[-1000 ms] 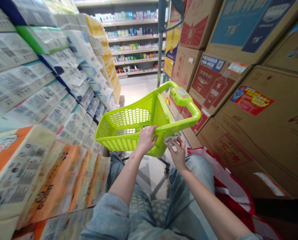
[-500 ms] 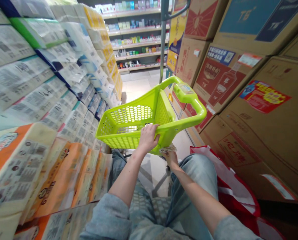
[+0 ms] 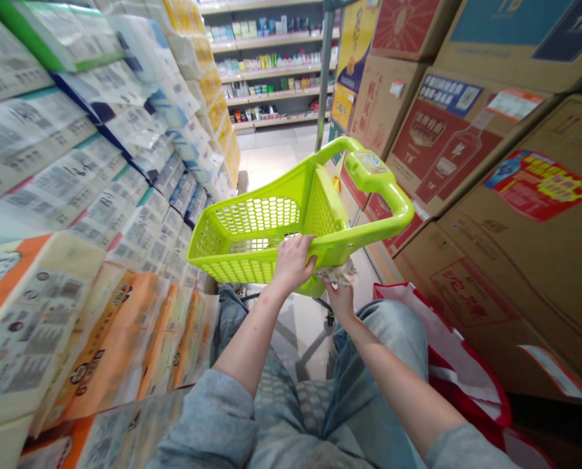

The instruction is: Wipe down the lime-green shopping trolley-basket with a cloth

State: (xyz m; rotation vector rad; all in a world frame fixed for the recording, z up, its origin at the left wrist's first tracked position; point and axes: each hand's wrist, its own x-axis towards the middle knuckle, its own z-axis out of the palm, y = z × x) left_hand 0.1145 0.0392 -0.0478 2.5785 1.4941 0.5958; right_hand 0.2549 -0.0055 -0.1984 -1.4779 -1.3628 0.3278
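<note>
A lime-green plastic shopping cart point(image 3: 251, 225) stands in a narrow aisle in front of me, its basket empty as far as I can see. My left hand point(image 3: 293, 260) grips the near rim of the basket, fingers curled over it. My right hand point(image 3: 339, 293) is below the cart's near edge, closed on a crumpled pale cloth or tissue point(image 3: 340, 273) pressed against the underside of the green plastic. The cart's handle point(image 3: 383, 189) curves up to the right. My knees in jeans show below.
Stacked packs of tissue paper point(image 3: 75, 195) wall the left side. Brown cardboard boxes point(image 3: 491, 182) are piled high on the right. A red and white bag point(image 3: 457, 378) lies by my right leg. A metal pole point(image 3: 324, 78) and product shelves point(image 3: 271, 71) stand beyond.
The right hand has slipped under the cart's near edge with the crumpled cloth; earlier its fingers held it lower, in plain sight. The left hand keeps its grip and the view has tipped downward.
</note>
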